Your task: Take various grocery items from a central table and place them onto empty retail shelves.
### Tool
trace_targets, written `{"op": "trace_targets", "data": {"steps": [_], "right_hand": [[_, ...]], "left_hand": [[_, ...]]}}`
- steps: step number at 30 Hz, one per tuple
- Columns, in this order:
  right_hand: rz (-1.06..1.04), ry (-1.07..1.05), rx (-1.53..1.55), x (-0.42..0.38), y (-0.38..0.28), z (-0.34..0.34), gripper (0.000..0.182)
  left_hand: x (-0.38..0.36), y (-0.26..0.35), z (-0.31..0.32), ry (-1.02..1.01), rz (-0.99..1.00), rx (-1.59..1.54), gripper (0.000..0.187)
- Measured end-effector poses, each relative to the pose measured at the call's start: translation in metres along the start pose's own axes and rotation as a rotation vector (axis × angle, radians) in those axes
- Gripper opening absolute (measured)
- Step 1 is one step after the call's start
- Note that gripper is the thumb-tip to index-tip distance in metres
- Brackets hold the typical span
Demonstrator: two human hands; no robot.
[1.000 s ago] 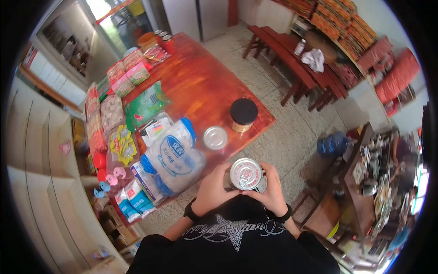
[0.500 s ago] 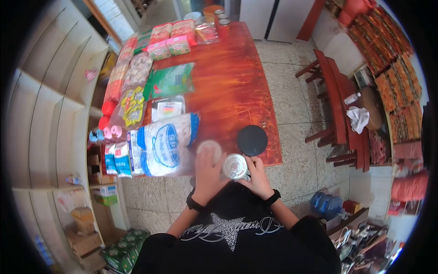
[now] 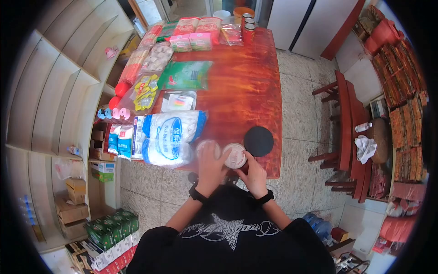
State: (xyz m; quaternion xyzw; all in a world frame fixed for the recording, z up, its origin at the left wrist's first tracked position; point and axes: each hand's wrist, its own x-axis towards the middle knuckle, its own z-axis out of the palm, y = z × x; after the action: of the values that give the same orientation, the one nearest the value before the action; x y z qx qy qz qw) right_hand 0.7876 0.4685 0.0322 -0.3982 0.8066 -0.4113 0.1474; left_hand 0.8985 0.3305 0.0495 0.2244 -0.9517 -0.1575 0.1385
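My right hand (image 3: 253,176) is closed around the side of a round tin (image 3: 236,156) near the table's front edge. The tin's upward face looks pale with reddish print. Beside it, my left hand (image 3: 211,168) has its fingers over a clear round lid (image 3: 203,148) and seems to grip it, though motion blurs the fingertips. Its thumb side is close to the tin. A black disc (image 3: 258,141) lies flat on the table, just right of and beyond the tin. Left of the lid is a plastic-wrapped white and blue bag (image 3: 171,139).
Packages line the left and far sides of the red-brown table (image 3: 242,86), including a green bag (image 3: 185,75) and several cans (image 3: 248,33). Shelves (image 3: 59,86) stand at left. Dark red benches (image 3: 349,132) are at right. Large water bottles (image 3: 319,226) sit on the floor.
The tin's top showed silver with a pull ring before and now looks pale with reddish print. My left hand and the lid have shifted slightly left relative to the table. The whole view has shifted.
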Motion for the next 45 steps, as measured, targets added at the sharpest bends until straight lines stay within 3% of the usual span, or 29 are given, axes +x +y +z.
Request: {"op": "trace_targets", "data": {"steps": [2,3,10,15,19,23,26,30,36,38,45], "right_hand": [[-0.009,0.056,-0.048,0.000,0.005,0.005,0.068],[0.078,-0.030,-0.020,-0.006,0.005,0.005,0.068],[-0.113,-0.123,0.122,-0.012,-0.001,-0.012,0.050],[-0.314,-0.141,0.124,-0.001,-0.026,-0.021,0.039],[-0.393,-0.192,0.208,0.000,-0.069,-0.009,0.031],[-0.467,-0.331,0.246,-0.016,-0.115,0.026,0.033],[-0.647,-0.294,0.292,-0.040,-0.154,0.067,0.032],[-0.709,-0.376,0.325,-0.079,-0.205,0.123,0.033],[-0.825,-0.587,0.457,-0.144,-0.287,0.200,0.029],[-0.880,-0.648,0.479,-0.157,-0.315,0.216,0.029],[-1.070,-0.829,0.416,-0.174,-0.380,0.277,0.028]], "left_hand": [[0.001,0.000,0.000,0.024,-0.005,-0.008,0.069],[-0.006,0.002,0.001,-0.006,-0.005,-0.041,0.071],[-0.026,0.017,-0.027,-0.033,-0.081,-0.199,0.072],[-0.046,0.006,-0.058,0.072,-0.123,-0.160,0.067],[-0.080,-0.005,-0.085,0.180,-0.278,-0.229,0.063],[-0.137,-0.021,-0.117,0.326,-0.338,-0.130,0.062],[-0.198,-0.036,-0.146,0.426,-0.384,-0.090,0.062],[-0.285,-0.061,-0.182,0.539,-0.518,-0.028,0.061],[-0.419,-0.081,-0.213,0.655,-0.864,0.054,0.060],[-0.449,-0.083,-0.226,0.793,-0.899,0.099,0.060],[-0.517,-0.082,-0.238,0.987,-1.064,0.172,0.060]]}}
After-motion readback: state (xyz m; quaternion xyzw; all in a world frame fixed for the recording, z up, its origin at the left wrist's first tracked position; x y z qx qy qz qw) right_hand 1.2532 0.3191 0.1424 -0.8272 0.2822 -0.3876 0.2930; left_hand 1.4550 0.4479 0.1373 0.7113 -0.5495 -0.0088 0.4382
